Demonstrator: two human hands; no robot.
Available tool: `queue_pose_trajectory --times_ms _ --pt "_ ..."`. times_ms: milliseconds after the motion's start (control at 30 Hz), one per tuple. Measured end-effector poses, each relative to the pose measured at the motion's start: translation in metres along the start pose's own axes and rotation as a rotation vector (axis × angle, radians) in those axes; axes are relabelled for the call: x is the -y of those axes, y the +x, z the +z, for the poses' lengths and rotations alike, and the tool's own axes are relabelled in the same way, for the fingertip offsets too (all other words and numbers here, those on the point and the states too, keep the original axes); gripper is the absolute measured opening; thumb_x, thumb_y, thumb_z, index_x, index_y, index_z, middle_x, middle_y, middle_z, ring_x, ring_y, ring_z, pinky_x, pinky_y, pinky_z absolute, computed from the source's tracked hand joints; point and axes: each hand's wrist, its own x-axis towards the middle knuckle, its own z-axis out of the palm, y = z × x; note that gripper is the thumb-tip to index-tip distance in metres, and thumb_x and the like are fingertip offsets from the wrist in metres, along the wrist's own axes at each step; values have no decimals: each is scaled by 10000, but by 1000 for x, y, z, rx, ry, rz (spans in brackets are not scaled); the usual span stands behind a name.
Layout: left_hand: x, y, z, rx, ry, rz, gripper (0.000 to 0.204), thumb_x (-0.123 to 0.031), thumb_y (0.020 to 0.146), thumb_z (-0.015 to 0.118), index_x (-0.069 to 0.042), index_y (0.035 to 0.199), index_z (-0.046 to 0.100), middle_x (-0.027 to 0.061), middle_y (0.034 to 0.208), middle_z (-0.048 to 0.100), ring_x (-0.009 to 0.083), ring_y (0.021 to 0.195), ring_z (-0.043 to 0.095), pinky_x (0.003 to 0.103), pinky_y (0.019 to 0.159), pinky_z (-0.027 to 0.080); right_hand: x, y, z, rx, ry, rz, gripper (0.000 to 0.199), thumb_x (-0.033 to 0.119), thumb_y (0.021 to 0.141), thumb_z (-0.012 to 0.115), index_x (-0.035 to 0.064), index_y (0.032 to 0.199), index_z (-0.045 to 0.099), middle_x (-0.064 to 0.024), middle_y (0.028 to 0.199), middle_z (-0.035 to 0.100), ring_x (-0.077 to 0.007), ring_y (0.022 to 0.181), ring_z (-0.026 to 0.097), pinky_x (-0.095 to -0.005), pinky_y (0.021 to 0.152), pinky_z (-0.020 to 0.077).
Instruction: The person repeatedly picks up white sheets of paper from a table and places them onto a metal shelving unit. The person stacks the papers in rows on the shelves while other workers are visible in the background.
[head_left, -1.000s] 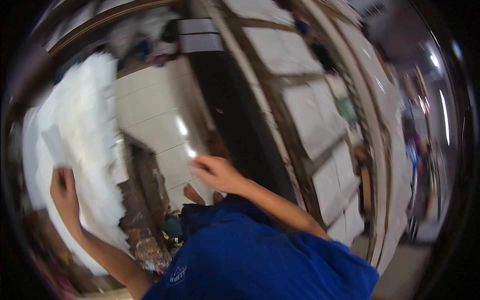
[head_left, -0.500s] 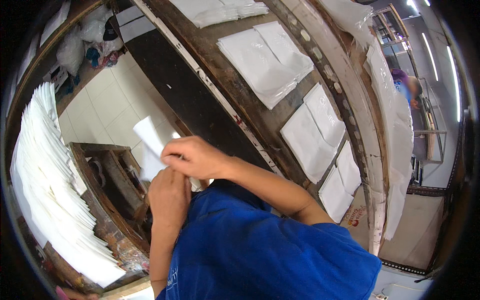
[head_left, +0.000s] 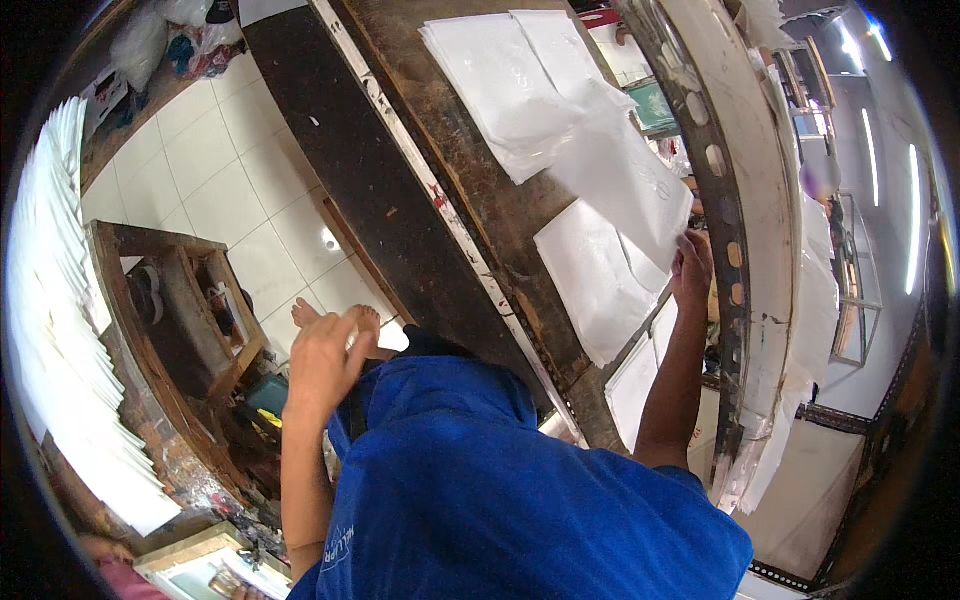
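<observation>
My right hand [head_left: 692, 268] reaches out to the right, its fingers pinched on the corner of a thin white sheet [head_left: 625, 180]. That sheet, slightly blurred, spans the gap between an upper pile of flat white sheets [head_left: 490, 85] and a lower white pile [head_left: 590, 285] on the brown table. My left hand [head_left: 325, 360] hangs in front of my body with nothing in it, its fingers apart and loosely bent. Below it, bare feet show on the tiled floor.
At the left stands a long fanned stack of white sheets [head_left: 75, 340] by an open wooden cabinet [head_left: 175, 330]. A perforated metal rail [head_left: 720, 190] runs along the table's right side. Another person [head_left: 820, 178] is at the far right; a pinkish-red sleeve [head_left: 130, 580] shows bottom left.
My hands were together on a folded white piece; now they are apart. The right has swung to the table and grips a sheet's corner. The left is empty. The view has shifted.
</observation>
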Motion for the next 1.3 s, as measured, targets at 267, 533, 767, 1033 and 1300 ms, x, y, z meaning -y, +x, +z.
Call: queue_pose_trajectory --times_ms 267,533,767,1033,1300 --pt "91 -46 52 84 5 -358 279 -170 842 609 0 1063 624 222 918 640 381 824 623 445 743 486 -111 33 -99 -248 -297 184 100 124 836 619 59 875 554 9 634 510 -69 455 432 -225 380 325" --pt "82 -58 54 36 -102 -427 279 -159 844 605 14 1061 626 222 906 639 357 779 625 431 729 487 -112 12 -95 -355 -353 178 144 109 823 613 16 909 545 -26 637 530 -88 456 461 -228 375 346" --pt "70 -53 32 -17 -71 -405 284 -161 842 604 9 1068 623 207 930 645 341 788 634 419 736 496 -128 34 -103 -398 -548 104 191 142 856 557 -1 982 569 -89 823 570 -188 686 505 -298 601 391" --pt "72 -60 -23 -308 -114 -261 294 -219 884 593 -17 1097 619 192 988 633 307 845 657 382 755 526 -96 96 -69 -146 -1059 -716 330 190 921 458 -23 1135 594 -152 1034 610 -279 944 552 -359 827 432" --pt "56 -73 -135 -798 -338 -322 230 -176 886 582 -19 1044 643 144 924 615 248 795 621 356 690 495 99 -80 316 421 129 -312 267 199 955 541 85 1197 534 40 772 487 -26 566 363 -183 458 278"
